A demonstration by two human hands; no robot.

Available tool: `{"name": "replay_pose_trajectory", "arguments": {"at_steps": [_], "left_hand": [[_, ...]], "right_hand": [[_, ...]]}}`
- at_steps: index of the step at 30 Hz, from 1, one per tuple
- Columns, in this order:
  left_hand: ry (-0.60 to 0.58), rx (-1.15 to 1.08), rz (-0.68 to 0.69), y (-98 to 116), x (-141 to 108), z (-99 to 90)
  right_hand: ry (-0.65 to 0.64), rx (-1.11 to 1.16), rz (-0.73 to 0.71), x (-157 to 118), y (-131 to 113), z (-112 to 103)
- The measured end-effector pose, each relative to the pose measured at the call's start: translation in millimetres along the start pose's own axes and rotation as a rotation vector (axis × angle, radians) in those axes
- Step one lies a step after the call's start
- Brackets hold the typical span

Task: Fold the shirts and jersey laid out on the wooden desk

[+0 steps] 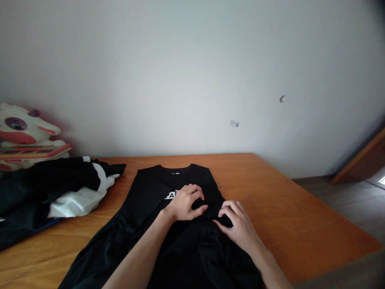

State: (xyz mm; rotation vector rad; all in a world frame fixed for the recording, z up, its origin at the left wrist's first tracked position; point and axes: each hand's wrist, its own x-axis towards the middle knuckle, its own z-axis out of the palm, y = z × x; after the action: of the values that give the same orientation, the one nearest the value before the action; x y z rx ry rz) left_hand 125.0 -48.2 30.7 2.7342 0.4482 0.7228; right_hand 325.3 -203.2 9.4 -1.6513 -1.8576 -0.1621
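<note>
A black T-shirt [180, 228] lies on the wooden table, its neckline toward the wall and its lower part bunched near me. A white chest print shows partly; my left hand [187, 202] covers the rest. That hand rests on the shirt front, thumb and fingers apart. At the shirt's right side, my right hand [237, 224] has its thumb and curled fingers brought close together around the dark cloth by the sleeve. The sleeve on the left is folded inward across the front.
On the left lies a heap of black and white clothing [78, 202]. Behind it stands a cow-shaped toy keyboard [33, 136]. The wooden table [288, 224] meets a pale wall [180, 80] at the back, and its right edge drops to a grey floor [327, 192].
</note>
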Motion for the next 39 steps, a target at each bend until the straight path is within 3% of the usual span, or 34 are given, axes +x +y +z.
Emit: {"name": "replay_pose_trajectory", "arguments": {"at_steps": [2, 4, 8, 13, 17, 21, 26, 31, 39], "left_hand": [[-0.086, -0.047, 0.112, 6.1, -0.9, 0.7], [-0.121, -0.056, 0.136, 9.0, -1.8, 2.6], [-0.161, -0.029, 0.091, 7.1, -3.1, 5.5], [-0.165, -0.028, 0.039, 2.9, -2.9, 8.9], [-0.174, -0.031, 0.052, -0.2, -1.8, 12.5], [-0.159, -0.007, 0.031, -1.4, -4.0, 12.0], [-0.234, -0.036, -0.099, -4.3, -9.4, 8.0], [-0.105, 0.039, -0.272, -11.5, -12.4, 16.0], [-0.132, 0.141, -0.28, -8.1, -11.4, 15.6]], "right_hand": [[-0.01, -0.023, -0.018, 0.4, -0.4, 0.7], [-0.013, -0.043, -0.041, 0.7, -1.1, 1.3], [0.038, -0.001, -0.064, 1.1, -4.7, -0.7], [0.121, 0.222, 0.008, 1.5, -7.2, -9.5], [0.084, 0.304, 0.042, 2.4, -5.4, -11.5], [0.069, 0.198, 0.088, 3.1, -4.3, -6.3], [0.009, 0.045, 0.143, 1.2, 1.0, 3.4], [0.038, -0.053, 0.125, 0.5, 6.6, 9.2], [0.021, -0.071, 0.103, 0.1, 5.6, 7.5]]}}
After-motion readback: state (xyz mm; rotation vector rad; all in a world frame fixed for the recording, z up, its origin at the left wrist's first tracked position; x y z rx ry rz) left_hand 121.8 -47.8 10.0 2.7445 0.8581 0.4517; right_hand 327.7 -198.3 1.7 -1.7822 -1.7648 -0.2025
